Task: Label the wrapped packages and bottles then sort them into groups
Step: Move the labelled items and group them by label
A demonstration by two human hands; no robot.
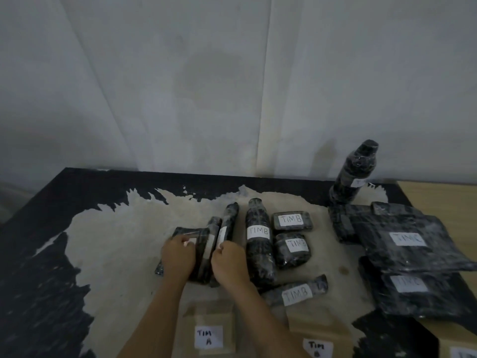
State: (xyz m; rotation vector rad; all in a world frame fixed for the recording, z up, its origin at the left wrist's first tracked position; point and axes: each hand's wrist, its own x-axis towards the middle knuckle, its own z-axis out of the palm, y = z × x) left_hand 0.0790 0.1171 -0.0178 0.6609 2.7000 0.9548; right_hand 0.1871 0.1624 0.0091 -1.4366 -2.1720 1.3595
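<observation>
Labelling step was underway mid-table [103, 184]: left hand [178, 254] held the flat black plastic-wrapped package [198, 232], grip curled over it. Right hand [227, 262] had a narrow pinch grip on the white paper label [221, 236] of the slim black wrapped bottle [230, 218] touching it. My read: next move needed that label pressed flat, then both items grouped.
</observation>
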